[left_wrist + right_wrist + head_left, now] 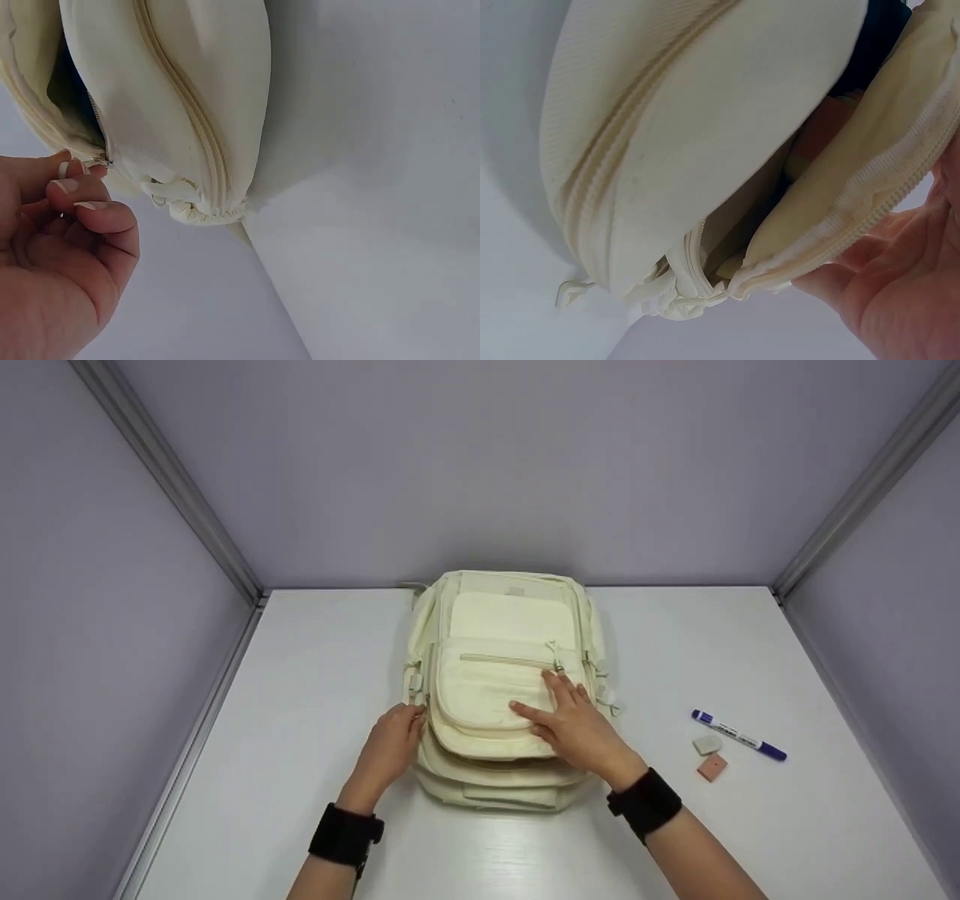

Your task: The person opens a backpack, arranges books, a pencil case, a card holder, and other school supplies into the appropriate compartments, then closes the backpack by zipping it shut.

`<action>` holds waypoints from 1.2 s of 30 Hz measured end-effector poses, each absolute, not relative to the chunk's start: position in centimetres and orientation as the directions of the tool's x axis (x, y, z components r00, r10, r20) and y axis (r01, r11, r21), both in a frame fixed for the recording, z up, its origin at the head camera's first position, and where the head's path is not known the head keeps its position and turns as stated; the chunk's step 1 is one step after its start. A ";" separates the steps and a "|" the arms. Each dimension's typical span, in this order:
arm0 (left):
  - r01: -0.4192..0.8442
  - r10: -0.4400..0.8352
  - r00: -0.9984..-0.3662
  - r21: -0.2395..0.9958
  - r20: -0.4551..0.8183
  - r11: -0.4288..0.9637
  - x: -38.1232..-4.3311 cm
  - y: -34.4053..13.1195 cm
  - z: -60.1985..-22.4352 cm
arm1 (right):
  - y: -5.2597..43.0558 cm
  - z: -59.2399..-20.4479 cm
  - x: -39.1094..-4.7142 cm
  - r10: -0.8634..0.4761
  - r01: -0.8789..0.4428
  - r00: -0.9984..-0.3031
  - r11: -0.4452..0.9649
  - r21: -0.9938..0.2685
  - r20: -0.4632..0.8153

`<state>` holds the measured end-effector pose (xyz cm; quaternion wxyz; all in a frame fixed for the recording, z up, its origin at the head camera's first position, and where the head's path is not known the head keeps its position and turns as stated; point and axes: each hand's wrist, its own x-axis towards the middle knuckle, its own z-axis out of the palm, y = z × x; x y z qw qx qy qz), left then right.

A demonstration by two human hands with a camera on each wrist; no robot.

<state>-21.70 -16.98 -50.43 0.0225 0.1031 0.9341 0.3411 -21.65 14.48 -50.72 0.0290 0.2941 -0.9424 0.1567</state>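
Observation:
A cream backpack (510,619) lies on the white table, front side up. At its left side my left hand (392,741) pinches a zipper pull (96,162), with its pale loop between thumb and fingers in the left wrist view. The zipped compartment gapes open there. My right hand (589,727) rests with spread, fairly straight fingers on the front pocket (480,694). In the right wrist view, the gap behind the flap (832,191) reveals a dark blue thing (874,45) and a reddish-brown thing (823,129), both mostly hidden.
Right of the backpack lie a marker (739,735) with dark blue ends, a grey-white block (707,745) and a pink block (712,767), perhaps erasers. Pale walls (510,472) enclose the table's back and sides. Straps and cords hang along the backpack's right side.

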 end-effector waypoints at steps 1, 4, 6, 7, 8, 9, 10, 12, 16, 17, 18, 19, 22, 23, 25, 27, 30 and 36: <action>0.178 0.215 -0.976 0.641 0.021 0.747 -21.4 -17.1 -50.4 | 14.5 -50.7 -21.7 -0.545 -0.564 -0.825 0.777 -0.279 0.147; 0.187 0.235 -0.972 0.641 0.010 0.745 -20.7 -17.3 -50.1 | 14.4 -50.7 -21.7 -0.546 -0.564 -0.825 0.776 -0.280 0.148; 0.198 0.251 -0.968 0.646 0.010 0.737 -20.3 -17.5 -49.9 | 14.3 -50.8 -21.8 -0.547 -0.566 -0.824 0.776 -0.279 0.149; 0.197 0.257 -0.966 0.653 0.004 0.731 -20.1 -17.5 -49.8 | 14.3 -50.8 -21.8 -0.548 -0.567 -0.823 0.775 -0.279 0.150; 0.200 0.265 -0.964 0.659 0.001 0.725 -19.9 -17.6 -49.8 | 14.3 -50.8 -21.8 -0.548 -0.567 -0.823 0.775 -0.279 0.151; 0.205 0.277 -0.961 0.664 -0.005 0.719 -19.7 -17.6 -49.7 | 14.3 -50.8 -21.8 -0.548 -0.568 -0.822 0.773 -0.281 0.154; 0.211 0.295 -0.955 0.671 -0.012 0.710 -19.6 -17.7 -49.7 | 14.3 -50.8 -21.8 -0.549 -0.569 -0.822 0.773 -0.282 0.155; 0.223 0.336 -0.941 0.687 -0.033 0.692 -19.2 -17.7 -49.6 | 14.3 -50.9 -21.8 -0.550 -0.573 -0.819 0.770 -0.283 0.161; 0.257 0.422 -0.905 0.724 -0.052 0.640 -18.6 -17.9 -49.3 | 14.3 -50.8 -21.7 -0.545 -0.567 -0.823 0.771 -0.291 0.162; 0.262 0.438 -0.897 0.732 -0.054 0.628 -18.4 -17.9 -49.3 | 14.3 -50.8 -21.7 -0.542 -0.565 -0.825 0.772 -0.290 0.163; 0.265 0.450 -0.891 0.742 -0.056 0.616 -18.3 -17.9 -49.2 | 14.3 -50.8 -21.7 -0.539 -0.562 -0.827 0.775 -0.290 0.161; 0.270 0.461 -0.886 0.748 -0.055 0.606 -18.2 -17.9 -49.2 | 14.3 -50.8 -21.7 -0.537 -0.560 -0.828 0.777 -0.290 0.160; 0.279 0.487 -0.872 0.759 -0.056 0.588 -17.8 -17.8 -49.3 | 14.3 -50.8 -21.7 -0.532 -0.554 -0.832 0.783 -0.285 0.157; 0.279 0.493 -0.868 0.763 -0.059 0.583 -17.7 -17.8 -49.3 | 14.3 -50.8 -21.7 -0.530 -0.552 -0.833 0.784 -0.286 0.155; 0.282 0.505 -0.861 0.770 -0.061 0.573 -17.5 -17.7 -49.5 | 14.3 -50.9 -21.7 -0.528 -0.548 -0.836 0.786 -0.288 0.148; 0.283 0.520 -0.852 0.780 -0.064 0.559 -17.4 -17.5 -49.6 | 14.3 -50.9 -21.7 -0.527 -0.545 -0.837 0.787 -0.289 0.146; 0.292 0.547 -0.835 0.793 -0.061 0.535 -17.2 -17.2 -49.8 | 14.3 -50.9 -21.7 -0.525 -0.545 -0.838 0.788 -0.286 0.149; 0.291 0.610 -0.788 0.824 -0.082 0.486 -16.9 -16.5 -50.5 | 14.3 -51.0 -21.7 -0.515 -0.540 -0.841 0.796 -0.272 0.162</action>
